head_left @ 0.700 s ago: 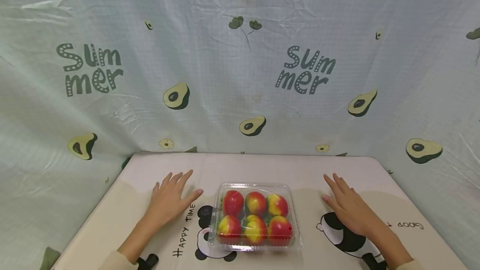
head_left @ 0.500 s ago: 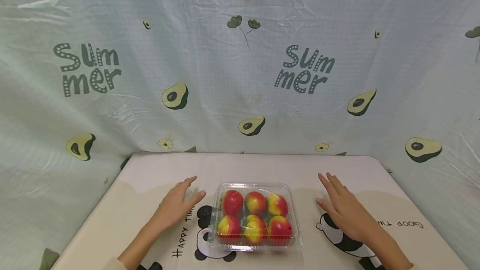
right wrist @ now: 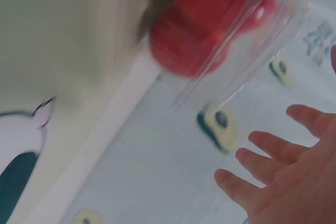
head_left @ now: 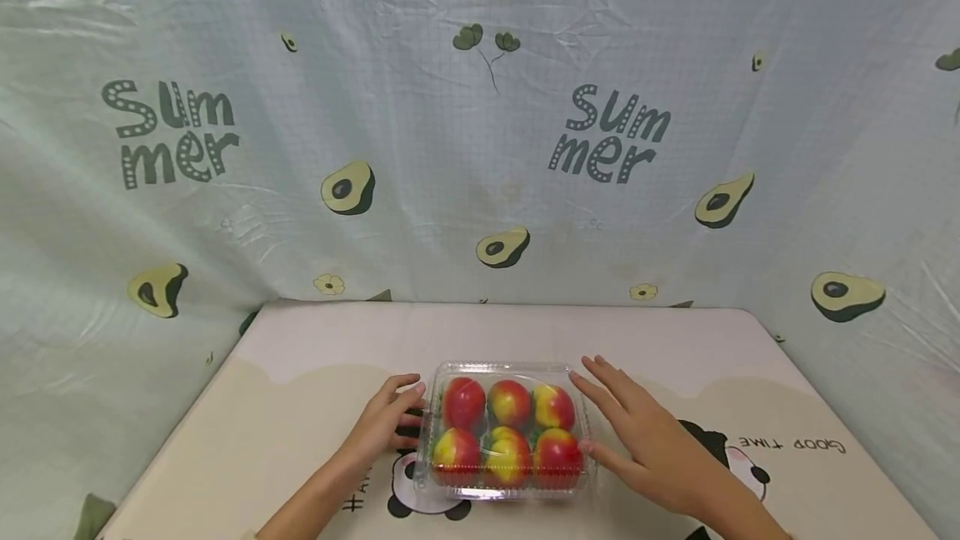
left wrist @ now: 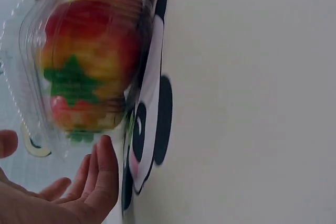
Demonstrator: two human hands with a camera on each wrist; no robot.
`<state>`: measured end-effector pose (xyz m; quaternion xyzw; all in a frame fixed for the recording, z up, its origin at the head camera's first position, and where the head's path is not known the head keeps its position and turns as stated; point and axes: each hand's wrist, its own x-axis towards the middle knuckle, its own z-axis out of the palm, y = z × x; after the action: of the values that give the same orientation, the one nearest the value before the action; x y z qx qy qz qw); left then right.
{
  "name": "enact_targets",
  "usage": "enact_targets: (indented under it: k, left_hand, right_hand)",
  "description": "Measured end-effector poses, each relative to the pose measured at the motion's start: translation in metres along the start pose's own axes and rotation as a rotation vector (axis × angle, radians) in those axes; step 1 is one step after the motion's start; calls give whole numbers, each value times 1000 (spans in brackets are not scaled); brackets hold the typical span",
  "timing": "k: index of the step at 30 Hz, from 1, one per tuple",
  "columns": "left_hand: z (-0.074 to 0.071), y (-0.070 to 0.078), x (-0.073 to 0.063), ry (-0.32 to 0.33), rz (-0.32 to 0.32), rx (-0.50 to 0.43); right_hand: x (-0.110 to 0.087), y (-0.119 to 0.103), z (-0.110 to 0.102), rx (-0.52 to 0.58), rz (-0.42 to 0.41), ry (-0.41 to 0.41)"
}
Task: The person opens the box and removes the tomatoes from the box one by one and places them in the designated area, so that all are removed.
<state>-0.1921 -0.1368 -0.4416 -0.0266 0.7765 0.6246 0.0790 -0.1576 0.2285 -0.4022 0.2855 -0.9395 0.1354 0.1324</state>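
A clear plastic clamshell box (head_left: 480,492), its lid closed, sits on the table in the middle of the head view. Several red-and-yellow round fruits (head_left: 509,458) lie inside in two rows; the left wrist view shows green star-shaped leaves (left wrist: 72,80) on them. At the box's left side is my left hand (head_left: 377,425), fingers slightly bent, thumb and fingertips right by the wall. My right hand (head_left: 648,444) is spread along the right side, its fingertips and thumb overlapping the box's edge in the head view. In the right wrist view, a gap shows between its fingers and the box.
The pale table mat (head_left: 315,336) carries printed panda figures (head_left: 426,490) and lettering. Behind and beside the table hangs a light plastic sheet (head_left: 420,123) with avocado and "summer" prints.
Both hands have moved inward toward the box, the right one farther, from well apart to right beside its two sides. The box has stayed in place.
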Motion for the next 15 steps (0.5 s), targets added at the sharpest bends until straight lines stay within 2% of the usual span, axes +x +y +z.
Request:
enact_targets:
  k: [3,5,10,15]
  left_hand:
    - [4,-3,2,-9,-49,-58]
    - [4,-5,3,-40,-69,-104]
    - [-1,-13,6,-179,-106,-233]
    - [-7,-18,8,-296,-109,-316]
  right_hand:
    - [3,-10,2,-35,-89,8]
    - [6,-16,4,-47,-138,9]
    - [14,-32,8,-21,-194,-46]
    - [21,-40,15,19,-255,-68]
